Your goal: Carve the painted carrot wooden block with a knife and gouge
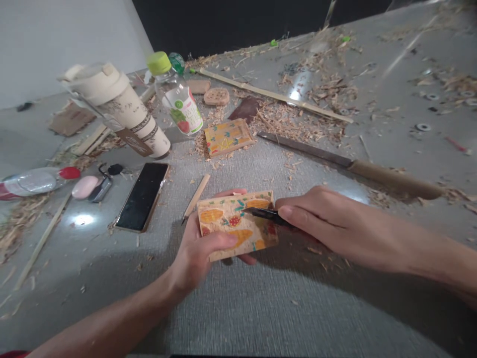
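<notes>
My left hand (201,243) grips a flat wooden block (246,241) painted with yellow, orange and red fruit shapes, its thumb lying across the front face. In my right hand (320,219) is a dark-handled knife (261,213), the blade tip against the block's painted face near the upper middle. A short pencil (196,196) lies on the table just behind my left hand. Farther back rests another painted wooden block (229,137), with wood shavings (294,127) scattered round it.
A file with a wooden handle (391,176) lies at the right. On the left are a phone (142,196), a tall cup (126,114), a green-capped bottle (182,107) and a bottle lying down (37,181). A long wooden strip (268,94) crosses the back.
</notes>
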`<state>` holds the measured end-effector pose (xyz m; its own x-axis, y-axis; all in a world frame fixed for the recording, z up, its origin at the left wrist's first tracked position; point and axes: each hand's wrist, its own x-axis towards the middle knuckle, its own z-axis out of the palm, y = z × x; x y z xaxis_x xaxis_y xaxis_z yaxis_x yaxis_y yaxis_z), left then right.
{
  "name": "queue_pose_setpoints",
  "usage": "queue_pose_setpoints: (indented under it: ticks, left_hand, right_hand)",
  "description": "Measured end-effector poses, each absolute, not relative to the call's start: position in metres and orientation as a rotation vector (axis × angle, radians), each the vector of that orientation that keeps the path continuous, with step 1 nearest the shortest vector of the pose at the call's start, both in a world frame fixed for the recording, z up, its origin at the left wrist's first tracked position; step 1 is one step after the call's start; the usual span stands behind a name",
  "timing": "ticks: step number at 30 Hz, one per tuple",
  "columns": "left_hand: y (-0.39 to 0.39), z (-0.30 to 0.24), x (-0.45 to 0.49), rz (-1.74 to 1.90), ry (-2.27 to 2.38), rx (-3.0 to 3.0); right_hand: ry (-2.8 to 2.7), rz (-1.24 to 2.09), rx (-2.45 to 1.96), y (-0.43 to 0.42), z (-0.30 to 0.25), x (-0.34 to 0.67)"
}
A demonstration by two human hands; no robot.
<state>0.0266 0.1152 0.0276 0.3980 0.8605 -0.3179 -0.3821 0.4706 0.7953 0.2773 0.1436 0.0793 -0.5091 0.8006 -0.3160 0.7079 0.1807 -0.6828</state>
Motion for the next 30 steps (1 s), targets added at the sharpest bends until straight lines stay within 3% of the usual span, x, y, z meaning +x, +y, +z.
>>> queue_pose_setpoints:
  ticks: [13, 22, 30]
  left_hand:
    - [0.112, 0.025, 0.025, 0.868, 0.806, 0.751]
    - [0.111, 0.021, 0.025, 0.9, 0.801, 0.74]
    - [0.114, 0.024, 0.025, 0.89, 0.793, 0.727]
  right_hand:
    - [-2.488, 0.908, -1.379, 0.139, 0.063, 0.278]
    - [-2.456, 1.077, -1.345, 0.142, 0.076, 0.276]
    - [-2.524, 0.895, -1.275, 0.144, 0.07, 0.277]
